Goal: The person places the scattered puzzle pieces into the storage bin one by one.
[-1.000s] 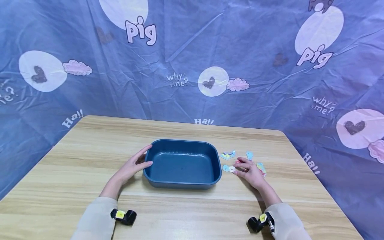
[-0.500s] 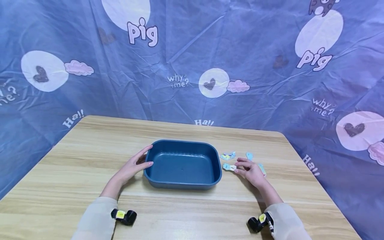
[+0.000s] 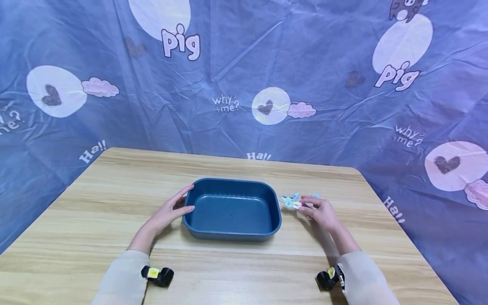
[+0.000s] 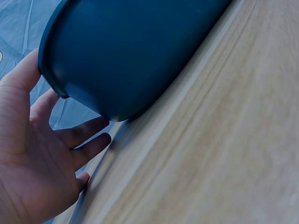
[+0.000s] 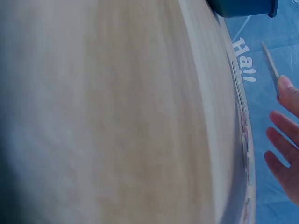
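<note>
A dark blue plastic tub (image 3: 231, 234) stands on the table with nothing in it. My left hand (image 3: 167, 212) holds its left end, thumb and forefinger hooked over the rim. In the left wrist view, the other fingers of this left hand (image 4: 42, 149) spread by the tub's outer wall (image 4: 126, 56). To the tub's right, my right hand (image 3: 318, 212) pinches a thin light blue and white puzzle piece (image 3: 292, 204) above the table. The right wrist view shows that puzzle piece (image 5: 270, 60) edge-on at the fingertips of the right hand (image 5: 287, 135).
Other flat coloured puzzle pieces (image 3: 286, 198) lie right of the tub, several partly hidden by the right hand. A wooden table (image 3: 228, 271) carries everything. Behind it hangs a blue printed cloth (image 3: 244, 55). Each wrist wears a small black camera (image 3: 164, 276).
My right hand has lifted the light blue and white piece off the table and moved slightly away from me with it. The left hand and tub have stayed put.
</note>
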The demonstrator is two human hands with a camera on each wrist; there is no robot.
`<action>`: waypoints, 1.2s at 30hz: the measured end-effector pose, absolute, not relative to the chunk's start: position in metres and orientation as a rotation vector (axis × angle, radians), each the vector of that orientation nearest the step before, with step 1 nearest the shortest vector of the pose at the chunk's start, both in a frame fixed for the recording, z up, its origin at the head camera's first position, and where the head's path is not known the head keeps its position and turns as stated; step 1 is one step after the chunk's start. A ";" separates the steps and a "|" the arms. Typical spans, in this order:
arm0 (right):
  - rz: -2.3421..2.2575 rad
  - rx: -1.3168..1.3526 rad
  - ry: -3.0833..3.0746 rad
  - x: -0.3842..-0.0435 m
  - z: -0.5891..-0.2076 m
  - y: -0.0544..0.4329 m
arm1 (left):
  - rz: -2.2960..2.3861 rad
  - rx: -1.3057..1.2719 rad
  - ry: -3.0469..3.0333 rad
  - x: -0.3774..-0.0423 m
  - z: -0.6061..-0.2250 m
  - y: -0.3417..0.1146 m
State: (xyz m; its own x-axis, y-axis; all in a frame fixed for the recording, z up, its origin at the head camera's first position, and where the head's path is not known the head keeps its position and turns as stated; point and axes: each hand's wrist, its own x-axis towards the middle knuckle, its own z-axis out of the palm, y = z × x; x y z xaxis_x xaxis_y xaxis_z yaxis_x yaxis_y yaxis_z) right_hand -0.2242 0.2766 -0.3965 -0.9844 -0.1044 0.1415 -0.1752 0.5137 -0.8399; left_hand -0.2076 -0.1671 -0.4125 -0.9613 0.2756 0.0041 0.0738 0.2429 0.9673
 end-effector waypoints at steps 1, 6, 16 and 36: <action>1.510 0.235 -2.666 -0.225 -0.395 0.276 | 1.804 0.333 2.340 -0.208 -0.413 -0.167; 1.572 0.214 -2.661 -0.226 -0.388 0.272 | 1.798 0.342 2.342 -0.208 -0.414 -0.167; 1.556 0.253 -2.644 -0.230 -0.368 0.261 | 1.806 0.331 2.333 -0.207 -0.413 -0.166; 1.435 0.348 -2.620 -0.249 -0.334 0.225 | 1.803 0.318 2.336 -0.208 -0.413 -0.167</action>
